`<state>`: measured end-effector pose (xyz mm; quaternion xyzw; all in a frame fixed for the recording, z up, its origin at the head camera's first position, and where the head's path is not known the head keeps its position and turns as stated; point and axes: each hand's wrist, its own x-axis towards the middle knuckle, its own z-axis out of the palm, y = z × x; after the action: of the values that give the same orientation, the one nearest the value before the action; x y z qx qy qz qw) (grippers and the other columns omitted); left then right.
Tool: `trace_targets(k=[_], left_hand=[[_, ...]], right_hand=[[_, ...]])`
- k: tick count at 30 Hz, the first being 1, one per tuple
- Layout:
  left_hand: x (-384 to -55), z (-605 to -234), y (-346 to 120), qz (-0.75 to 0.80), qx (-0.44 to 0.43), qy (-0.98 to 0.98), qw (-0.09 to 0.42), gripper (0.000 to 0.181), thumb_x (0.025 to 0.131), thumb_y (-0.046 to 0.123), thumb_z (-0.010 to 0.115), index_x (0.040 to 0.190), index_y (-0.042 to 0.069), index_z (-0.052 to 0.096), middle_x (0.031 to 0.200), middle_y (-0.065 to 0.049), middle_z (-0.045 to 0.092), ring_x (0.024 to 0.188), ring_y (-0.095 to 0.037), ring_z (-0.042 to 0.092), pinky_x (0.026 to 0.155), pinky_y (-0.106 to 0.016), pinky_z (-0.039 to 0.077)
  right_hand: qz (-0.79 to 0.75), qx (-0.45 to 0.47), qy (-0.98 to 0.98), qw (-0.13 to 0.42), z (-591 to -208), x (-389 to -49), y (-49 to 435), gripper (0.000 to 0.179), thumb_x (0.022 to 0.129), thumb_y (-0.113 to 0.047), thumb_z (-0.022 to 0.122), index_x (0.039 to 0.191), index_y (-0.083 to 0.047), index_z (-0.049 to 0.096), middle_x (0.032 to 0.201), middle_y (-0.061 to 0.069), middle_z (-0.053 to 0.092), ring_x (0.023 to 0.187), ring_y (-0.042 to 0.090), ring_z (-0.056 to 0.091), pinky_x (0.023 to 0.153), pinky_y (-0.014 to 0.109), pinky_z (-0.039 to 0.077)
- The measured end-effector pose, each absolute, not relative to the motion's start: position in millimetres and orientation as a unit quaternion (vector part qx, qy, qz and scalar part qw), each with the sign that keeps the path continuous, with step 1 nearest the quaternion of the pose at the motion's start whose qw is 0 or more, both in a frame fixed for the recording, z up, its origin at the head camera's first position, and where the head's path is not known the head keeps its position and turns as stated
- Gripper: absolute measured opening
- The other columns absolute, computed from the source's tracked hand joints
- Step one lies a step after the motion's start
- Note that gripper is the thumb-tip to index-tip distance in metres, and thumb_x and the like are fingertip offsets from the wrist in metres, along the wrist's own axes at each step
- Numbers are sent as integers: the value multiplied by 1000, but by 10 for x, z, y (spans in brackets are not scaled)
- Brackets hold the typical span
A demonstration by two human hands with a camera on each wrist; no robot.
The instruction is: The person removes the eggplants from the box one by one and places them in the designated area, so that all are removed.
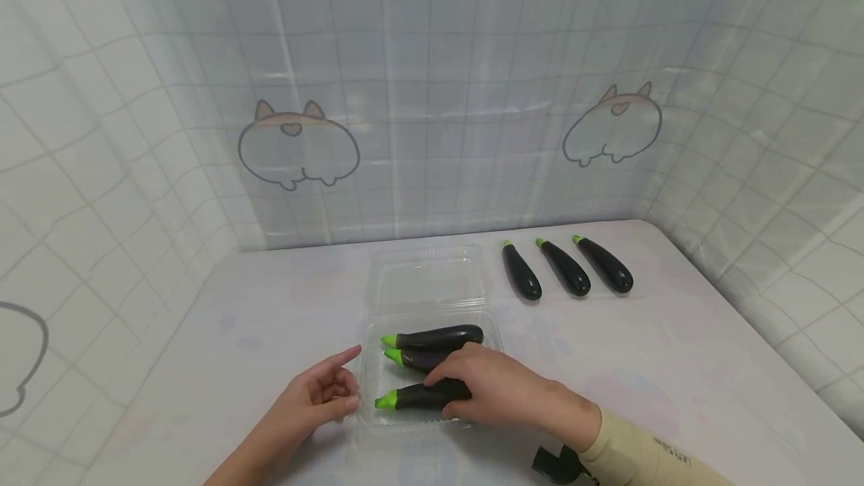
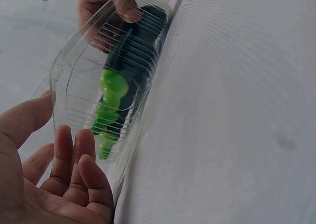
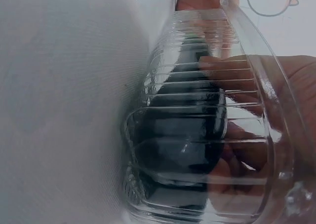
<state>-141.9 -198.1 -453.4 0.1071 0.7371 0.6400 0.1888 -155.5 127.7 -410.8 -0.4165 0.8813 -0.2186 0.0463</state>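
A clear plastic clamshell box [image 1: 367, 415] lies with its lid [image 1: 427, 283] folded back away from me. Inside are three dark eggplants with green stems, pointing left: a back eggplant [image 1: 442, 337], a middle eggplant [image 1: 420, 360] and a front eggplant [image 1: 424, 397]. My right hand [image 1: 499, 388] reaches in from the right and grips the front eggplant between thumb and fingers, covering its thick end. At the box's left side my left hand [image 1: 317, 396] holds its fingers loosely bent. In the left wrist view its thumb [image 2: 37, 115] meets the clear rim.
Three more eggplants lie in a row at the back right of the table: a left one [image 1: 522, 273], a central one [image 1: 565, 268] and a right one [image 1: 606, 265]. A black object [image 1: 559, 465] shows beside my right sleeve [image 1: 648, 452]. Grid-patterned sheeting [image 1: 432, 133] rises behind the table.
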Motion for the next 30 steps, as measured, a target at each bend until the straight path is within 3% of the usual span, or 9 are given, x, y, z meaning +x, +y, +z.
trace_targets(k=[15,22,30], left_hand=[[-1412,-4521,-1976,643,97,736,188,71,92,12,72,153,11,35,110,-19,55,91,-20,59,71,-26,51],[-1410,-4521,-1976,644,100,735,187,72,92,11,71,153,9,33,110,-19,56,90,-18,59,71,-25,51],[-1418,-4523,-1972,650,95,729,190,72,92,11,71,154,10,34,109,-18,56,90,-18,59,71,-25,51]], right_hand=[[-276,-390,877,52,-4053,-1571,1290,38,85,-29,78,122,-27,69,117,-16,62,110,3,56,95,30,46],[-314,-372,872,52,-4026,-1563,1301,41,84,-29,79,123,-25,68,113,-14,62,103,4,57,87,27,48],[-317,-368,873,40,-4047,-1570,1312,46,87,-30,76,132,-28,63,124,-11,61,103,3,58,87,28,48]])
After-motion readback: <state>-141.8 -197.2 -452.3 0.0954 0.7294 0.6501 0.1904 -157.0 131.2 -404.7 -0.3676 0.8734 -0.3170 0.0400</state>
